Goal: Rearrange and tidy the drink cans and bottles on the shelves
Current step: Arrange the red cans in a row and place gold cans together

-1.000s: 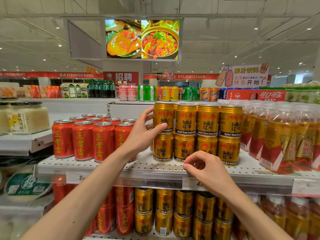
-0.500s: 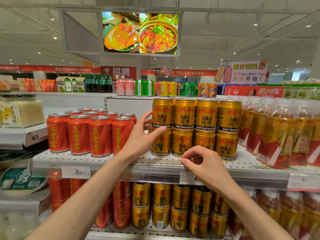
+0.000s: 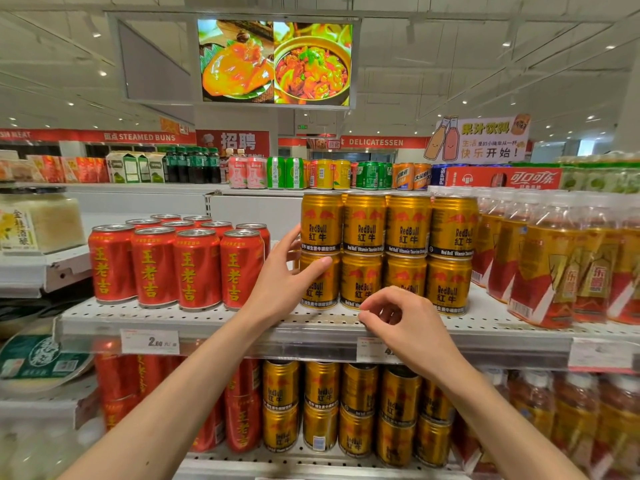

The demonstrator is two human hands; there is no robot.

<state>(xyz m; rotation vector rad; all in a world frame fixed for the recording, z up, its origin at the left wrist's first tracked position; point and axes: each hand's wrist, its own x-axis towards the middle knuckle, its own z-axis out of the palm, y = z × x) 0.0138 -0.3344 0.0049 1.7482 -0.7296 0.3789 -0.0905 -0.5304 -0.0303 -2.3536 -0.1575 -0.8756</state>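
**Gold cans: left-end stack in hand**

Gold cans [image 3: 384, 252] stacked two high, four across, at front of upper shelf [image 3: 194, 315]. Labels mostly facing forward.

Left hand [image 3: 282, 280]: wrapped around lower left gold can [image 3: 317, 284], thumb across its front near the top rim, fingers reaching behind toward the seam with the can above. Grip state: grasping that can. Base of can on shelf surface.

Right hand [image 3: 403, 322]: positioned at shelf front edge, below second and third gold columns. Fingers curled inward, thumb and forefinger tips close together. Nothing visible between them. Grip state: clenched, empty as far as visible. Contact with shelf edge or price strip not determinable.

Red cans [image 3: 175, 265]: grouped left of gold cans on same shelf, several rows deep, upright, just beside left wrist.

Bottles [image 3: 554, 258]: amber drink with red and gold labels, standing right of gold cans, touching or nearly touching last column.

Price tags [image 3: 149, 341]: clipped to shelf front rail, one under red cans, one partly hidden behind right hand.

Lower shelf [image 3: 277, 460]: more red cans, gold cans and bottles in matching order, gold again stacked two high.

Background: further drinks on far shelving, hanging food screen [image 3: 275, 62] overhead.
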